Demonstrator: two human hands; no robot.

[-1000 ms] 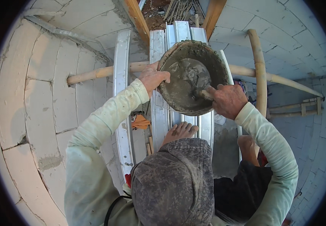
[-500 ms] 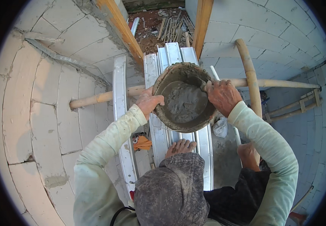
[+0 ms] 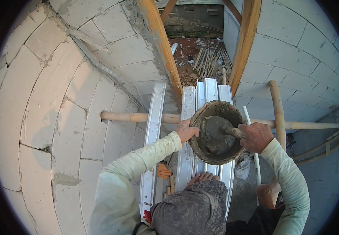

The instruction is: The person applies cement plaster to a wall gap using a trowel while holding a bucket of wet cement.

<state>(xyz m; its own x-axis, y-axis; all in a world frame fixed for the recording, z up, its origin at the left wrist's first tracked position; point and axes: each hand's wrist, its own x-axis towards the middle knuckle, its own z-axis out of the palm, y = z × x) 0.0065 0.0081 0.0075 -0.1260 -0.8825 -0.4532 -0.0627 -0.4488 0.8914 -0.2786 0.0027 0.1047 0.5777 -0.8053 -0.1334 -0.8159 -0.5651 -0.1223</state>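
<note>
A round bucket (image 3: 196,147) caked with wet grey mortar (image 3: 213,145) is held in front of me, above the metal planks. My left hand (image 3: 186,132) is closed on its left rim, thumb over the edge. A trowel (image 3: 235,132) reaches into the bucket from the right, its blade on the mortar and partly smeared with it. My right hand (image 3: 257,136) is wrapped round the trowel's handle, at the right rim.
Long metal planks (image 3: 187,172) lie under the bucket, with my bare foot (image 3: 203,177) on them. Bamboo poles (image 3: 279,113) stand and cross around me. Block walls (image 3: 71,125) rise on both sides. Wooden posts (image 3: 246,43) frame an opening ahead; sticks (image 3: 209,60) lie beyond.
My view has shifted left, so the scene sits farther right and lower. My right hand has gone from the bucket's right rim to hold the trowel pointing left into the mortar.
</note>
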